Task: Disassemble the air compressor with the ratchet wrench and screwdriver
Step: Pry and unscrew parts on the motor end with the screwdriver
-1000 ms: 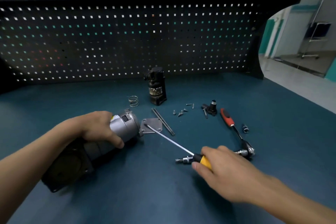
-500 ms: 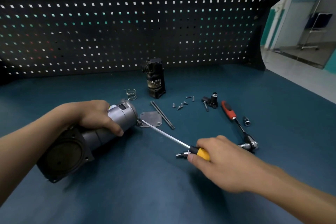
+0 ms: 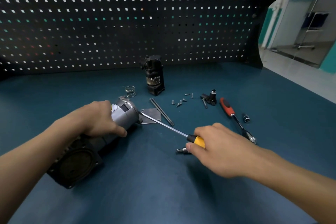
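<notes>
The air compressor point(image 3: 125, 114) lies on its side on the blue bench, grey motor end pointing away, black round housing toward me. My left hand point(image 3: 99, 120) grips its grey body from above. My right hand point(image 3: 216, 143) holds the yellow-handled screwdriver point(image 3: 197, 140); its long shaft runs up-left and the tip sits at the compressor's far end face. The red-handled ratchet wrench point(image 3: 234, 118) lies on the bench to the right, untouched.
A metal plate point(image 3: 151, 114) and two long bolts point(image 3: 161, 112) lie just beyond the screwdriver tip. A spring point(image 3: 130, 91), a black upright part point(image 3: 154, 78), several loose screws point(image 3: 180, 101), a black fitting point(image 3: 211, 97), a socket point(image 3: 246, 118) and a bit point(image 3: 181, 150) are scattered around. A pegboard point(image 3: 127, 29) closes the back.
The screwdriver tip has moved left from over the metal plate onto the compressor's end face. My left hand keeps its grip on the body.
</notes>
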